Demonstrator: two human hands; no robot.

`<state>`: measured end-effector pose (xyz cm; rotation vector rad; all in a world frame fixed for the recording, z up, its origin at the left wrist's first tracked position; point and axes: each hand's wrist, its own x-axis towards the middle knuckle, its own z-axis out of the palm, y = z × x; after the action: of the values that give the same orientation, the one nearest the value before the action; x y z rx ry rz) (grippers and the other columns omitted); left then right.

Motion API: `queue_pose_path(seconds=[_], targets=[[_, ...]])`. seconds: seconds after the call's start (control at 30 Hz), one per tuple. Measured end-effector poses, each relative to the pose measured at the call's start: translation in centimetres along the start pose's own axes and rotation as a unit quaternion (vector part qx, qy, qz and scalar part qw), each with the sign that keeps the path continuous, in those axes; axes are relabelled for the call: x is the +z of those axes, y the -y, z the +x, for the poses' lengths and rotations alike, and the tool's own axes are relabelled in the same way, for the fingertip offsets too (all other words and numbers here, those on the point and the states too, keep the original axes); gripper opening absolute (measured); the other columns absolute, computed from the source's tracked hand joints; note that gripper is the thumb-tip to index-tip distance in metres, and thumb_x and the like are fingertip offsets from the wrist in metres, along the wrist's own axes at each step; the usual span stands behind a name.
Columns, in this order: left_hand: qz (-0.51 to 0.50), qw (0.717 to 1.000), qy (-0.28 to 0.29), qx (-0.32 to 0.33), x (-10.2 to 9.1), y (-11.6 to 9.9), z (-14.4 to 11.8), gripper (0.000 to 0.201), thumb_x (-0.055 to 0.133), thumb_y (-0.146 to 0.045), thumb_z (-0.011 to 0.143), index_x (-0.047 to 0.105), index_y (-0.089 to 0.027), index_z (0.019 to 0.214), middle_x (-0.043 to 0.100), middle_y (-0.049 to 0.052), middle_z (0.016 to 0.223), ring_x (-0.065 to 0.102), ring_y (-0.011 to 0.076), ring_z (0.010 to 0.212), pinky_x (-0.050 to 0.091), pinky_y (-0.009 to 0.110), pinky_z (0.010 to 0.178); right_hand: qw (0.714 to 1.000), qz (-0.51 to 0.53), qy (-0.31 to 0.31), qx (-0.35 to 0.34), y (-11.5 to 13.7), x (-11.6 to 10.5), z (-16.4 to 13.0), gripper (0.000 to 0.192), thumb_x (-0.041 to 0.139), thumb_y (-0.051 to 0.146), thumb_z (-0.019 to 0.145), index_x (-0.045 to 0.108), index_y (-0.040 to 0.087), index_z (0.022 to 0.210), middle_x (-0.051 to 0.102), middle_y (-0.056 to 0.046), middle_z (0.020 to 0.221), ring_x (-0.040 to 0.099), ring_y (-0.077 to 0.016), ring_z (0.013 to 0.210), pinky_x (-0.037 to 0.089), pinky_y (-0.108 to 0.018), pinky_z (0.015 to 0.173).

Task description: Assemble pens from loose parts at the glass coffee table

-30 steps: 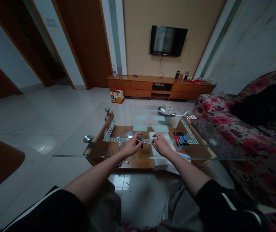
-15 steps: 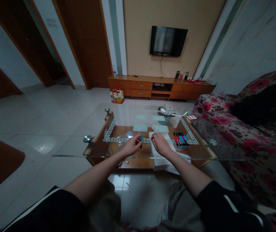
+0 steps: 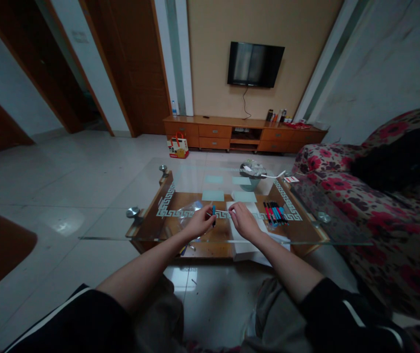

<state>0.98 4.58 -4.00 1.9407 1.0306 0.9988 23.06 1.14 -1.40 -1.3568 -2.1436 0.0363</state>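
Observation:
My left hand (image 3: pixel 199 222) is closed around a blue-and-black pen barrel (image 3: pixel 213 210), which stands roughly upright between the fingers. A thin pale rod (image 3: pixel 222 212), which looks like a pen refill, stretches from the barrel side across to my right hand (image 3: pixel 245 220). The fingertips of that hand pinch its other end. Both hands are just above the glass coffee table (image 3: pixel 103 215). To the right of my right hand, several red, blue and black pens (image 3: pixel 275 212) lie side by side. A clear plastic bag (image 3: pixel 189 211) is beside my left hand.
White paper or a box (image 3: pixel 242 250) shows through the glass under my right arm. A waste bin (image 3: pixel 251 183) with a bag in it stands toward the far right side. A flowered sofa (image 3: pixel 379 215) is on the right; a low wooden cabinet (image 3: pixel 213 130) stands under the television (image 3: pixel 256 64).
My hands have barely moved; the right hand and the pen barrel sit very slightly further left. The row of pens looks the same.

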Motion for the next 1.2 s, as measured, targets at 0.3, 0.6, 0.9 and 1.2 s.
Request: queue_pose_path(seconds=[0.3,0.6,0.9,1.2], targets=[[0.009,1.0,0.003,-0.006,-0.1,-0.3,0.0,0.02,0.059,-0.031,0.088,0.062,-0.018,0.104,0.067,0.004,0.088,0.065,0.0179,0.079,0.051,0.028,0.069,0.997,0.058,-0.025,0.042,-0.6,1.0,0.0,0.011,0.055,0.024,0.093,0.06,0.02,0.084,0.063,-0.005,0.085,0.057,-0.0206,0.086,0.044,-0.032,0.079],[-0.015,1.0,0.008,-0.016,-0.1,-0.3,0.0,0.021,0.06,-0.032,0.088,0.061,-0.019,0.103,0.067,0.004,0.087,0.065,0.0176,0.077,0.051,0.028,0.068,0.98,0.17,-0.078,0.069,-0.3,1.1,0.2,0.013,0.056,0.027,0.088,0.064,0.019,0.082,0.065,-0.003,0.08,0.059,-0.0169,0.073,0.046,-0.029,0.07],[-0.017,1.0,0.008,-0.004,0.0,-0.2,0.0,0.022,0.06,-0.032,0.088,0.06,-0.018,0.105,0.066,0.005,0.091,0.065,0.0175,0.079,0.052,0.029,0.07,0.971,0.199,-0.085,0.099,-0.7,1.4,0.1,0.014,0.056,0.028,0.088,0.067,0.019,0.084,0.068,-0.003,0.083,0.061,-0.0171,0.074,0.047,-0.029,0.07],[-0.024,1.0,0.014,-0.006,0.1,0.0,0.0,0.021,0.059,-0.033,0.089,0.061,-0.019,0.105,0.065,0.004,0.088,0.065,0.0179,0.079,0.053,0.029,0.07,0.968,0.207,-0.081,0.113,-0.9,1.6,0.1,0.017,0.055,0.031,0.088,0.068,0.019,0.086,0.069,-0.004,0.084,0.061,-0.0177,0.075,0.048,-0.03,0.071]])
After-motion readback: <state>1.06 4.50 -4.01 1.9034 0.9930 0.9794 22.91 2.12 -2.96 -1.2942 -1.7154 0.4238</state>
